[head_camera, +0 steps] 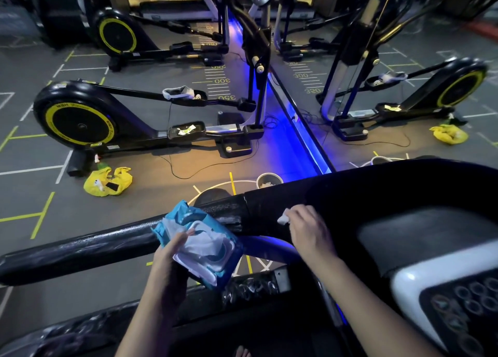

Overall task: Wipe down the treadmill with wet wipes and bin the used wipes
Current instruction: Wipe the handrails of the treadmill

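I stand at a black treadmill whose handrail runs left across the view. My left hand grips a blue pack of wet wipes with its lid flipped open, held just over the handrail. My right hand pinches a small crumpled white wipe and presses it on the treadmill's upper frame, right of the pack. Wet streaks show on the rail near the pack. A small round bin with white scraps inside stands on the floor beyond the frame.
The treadmill console with round buttons sits at the lower right. An elliptical trainer stands on the floor ahead, a yellow bag beside it. A mirror wall with a blue light strip at its foot rises on the right.
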A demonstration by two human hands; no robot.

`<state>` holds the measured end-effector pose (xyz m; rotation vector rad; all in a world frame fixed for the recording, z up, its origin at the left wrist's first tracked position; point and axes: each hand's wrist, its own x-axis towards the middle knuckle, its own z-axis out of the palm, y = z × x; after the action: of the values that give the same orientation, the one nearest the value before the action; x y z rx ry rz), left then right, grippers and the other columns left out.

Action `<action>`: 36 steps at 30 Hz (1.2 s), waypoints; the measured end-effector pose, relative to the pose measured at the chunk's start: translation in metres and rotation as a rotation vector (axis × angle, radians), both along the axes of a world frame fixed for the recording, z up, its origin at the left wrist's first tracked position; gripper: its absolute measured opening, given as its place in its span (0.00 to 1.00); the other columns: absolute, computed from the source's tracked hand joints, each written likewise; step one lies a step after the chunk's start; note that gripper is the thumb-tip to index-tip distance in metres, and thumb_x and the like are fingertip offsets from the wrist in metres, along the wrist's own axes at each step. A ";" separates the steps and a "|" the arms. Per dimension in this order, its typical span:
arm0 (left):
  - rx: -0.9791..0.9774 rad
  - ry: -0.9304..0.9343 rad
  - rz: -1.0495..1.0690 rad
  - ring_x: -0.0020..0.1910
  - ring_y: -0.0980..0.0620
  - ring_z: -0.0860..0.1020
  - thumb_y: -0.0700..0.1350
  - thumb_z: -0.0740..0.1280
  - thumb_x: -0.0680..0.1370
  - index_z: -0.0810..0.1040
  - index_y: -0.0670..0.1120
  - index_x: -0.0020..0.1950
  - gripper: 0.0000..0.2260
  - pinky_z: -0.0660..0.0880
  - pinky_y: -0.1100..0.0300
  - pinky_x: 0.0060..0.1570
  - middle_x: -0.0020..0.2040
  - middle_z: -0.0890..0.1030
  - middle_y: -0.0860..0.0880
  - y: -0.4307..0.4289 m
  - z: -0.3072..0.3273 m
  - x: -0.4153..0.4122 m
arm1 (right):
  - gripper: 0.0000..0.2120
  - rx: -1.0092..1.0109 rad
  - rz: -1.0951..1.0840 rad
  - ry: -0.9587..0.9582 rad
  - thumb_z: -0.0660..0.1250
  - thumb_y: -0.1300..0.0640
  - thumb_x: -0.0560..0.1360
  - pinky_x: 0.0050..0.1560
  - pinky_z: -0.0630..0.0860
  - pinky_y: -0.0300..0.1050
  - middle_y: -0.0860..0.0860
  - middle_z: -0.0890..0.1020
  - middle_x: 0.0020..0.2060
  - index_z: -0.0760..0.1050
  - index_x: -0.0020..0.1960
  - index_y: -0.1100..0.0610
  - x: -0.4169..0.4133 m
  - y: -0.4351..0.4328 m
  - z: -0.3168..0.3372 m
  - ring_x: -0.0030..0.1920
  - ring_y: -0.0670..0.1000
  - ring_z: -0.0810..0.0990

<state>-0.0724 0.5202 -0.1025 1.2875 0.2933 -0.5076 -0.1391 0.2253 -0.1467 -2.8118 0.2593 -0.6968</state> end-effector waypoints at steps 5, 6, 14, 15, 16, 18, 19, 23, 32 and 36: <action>-0.010 -0.001 0.016 0.61 0.36 0.83 0.56 0.75 0.65 0.85 0.44 0.61 0.28 0.71 0.41 0.68 0.56 0.86 0.34 0.001 0.003 0.001 | 0.11 0.211 0.089 0.070 0.72 0.69 0.68 0.45 0.79 0.46 0.49 0.80 0.42 0.84 0.46 0.56 -0.015 0.015 -0.011 0.43 0.53 0.80; -0.001 -0.001 0.013 0.60 0.36 0.83 0.57 0.77 0.62 0.86 0.44 0.59 0.29 0.71 0.41 0.68 0.54 0.86 0.33 0.001 0.004 0.001 | 0.09 0.305 0.063 0.063 0.69 0.66 0.70 0.46 0.77 0.43 0.48 0.81 0.43 0.83 0.47 0.56 -0.019 0.012 -0.011 0.44 0.52 0.81; -0.048 -0.050 -0.013 0.48 0.40 0.84 0.58 0.76 0.57 0.83 0.42 0.61 0.36 0.73 0.49 0.50 0.51 0.87 0.38 -0.002 0.011 -0.002 | 0.14 0.137 -0.159 -0.128 0.59 0.60 0.74 0.48 0.75 0.47 0.51 0.83 0.45 0.83 0.48 0.60 -0.043 -0.020 -0.015 0.45 0.53 0.75; -0.062 -0.052 -0.014 0.46 0.42 0.84 0.57 0.76 0.56 0.82 0.42 0.60 0.36 0.73 0.50 0.48 0.51 0.88 0.39 -0.004 0.012 -0.003 | 0.14 0.106 -0.123 -0.115 0.58 0.60 0.74 0.48 0.75 0.47 0.51 0.82 0.45 0.83 0.48 0.60 -0.042 -0.016 -0.019 0.44 0.52 0.74; -0.067 -0.056 -0.014 0.45 0.43 0.85 0.57 0.76 0.56 0.82 0.42 0.60 0.36 0.73 0.50 0.47 0.50 0.88 0.40 -0.005 0.011 -0.004 | 0.14 0.076 -0.068 -0.082 0.58 0.60 0.74 0.47 0.75 0.46 0.50 0.81 0.44 0.83 0.48 0.59 -0.041 -0.010 -0.023 0.45 0.52 0.74; -0.071 -0.059 -0.026 0.45 0.43 0.85 0.57 0.76 0.56 0.82 0.42 0.60 0.35 0.74 0.50 0.47 0.51 0.88 0.40 -0.006 0.010 -0.005 | 0.12 0.030 0.041 -0.004 0.59 0.60 0.74 0.47 0.77 0.45 0.48 0.79 0.44 0.82 0.48 0.56 -0.037 0.003 -0.030 0.45 0.50 0.73; -0.075 -0.057 -0.030 0.45 0.43 0.85 0.56 0.76 0.56 0.82 0.42 0.60 0.35 0.74 0.50 0.47 0.51 0.87 0.39 -0.006 0.011 -0.005 | 0.11 0.040 0.061 -0.005 0.61 0.61 0.74 0.48 0.77 0.44 0.48 0.78 0.44 0.82 0.48 0.56 -0.034 0.008 -0.031 0.45 0.49 0.74; -0.139 -0.038 0.042 0.50 0.41 0.83 0.50 0.73 0.67 0.82 0.42 0.61 0.25 0.75 0.48 0.52 0.55 0.85 0.39 0.003 0.010 0.000 | 0.11 0.142 -0.101 -0.158 0.70 0.71 0.69 0.43 0.78 0.47 0.52 0.82 0.42 0.85 0.48 0.60 -0.016 0.010 -0.028 0.41 0.54 0.78; -0.241 0.037 0.289 0.43 0.51 0.85 0.49 0.67 0.81 0.81 0.41 0.61 0.14 0.82 0.57 0.47 0.49 0.84 0.47 0.058 0.000 0.011 | 0.09 0.288 0.044 -0.087 0.72 0.70 0.71 0.39 0.78 0.45 0.52 0.80 0.43 0.84 0.49 0.61 0.025 0.061 -0.033 0.39 0.54 0.81; -0.265 0.081 0.322 0.50 0.48 0.86 0.59 0.82 0.63 0.82 0.44 0.65 0.35 0.80 0.48 0.56 0.58 0.84 0.45 0.094 -0.020 0.013 | 0.09 0.330 0.004 -0.155 0.71 0.69 0.74 0.41 0.78 0.45 0.52 0.81 0.46 0.83 0.53 0.61 0.048 0.089 -0.025 0.42 0.53 0.81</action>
<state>-0.0592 0.6139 -0.1229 0.9413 0.4758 -0.3119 -0.0911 0.3146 -0.1721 -2.4330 0.3088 -0.7859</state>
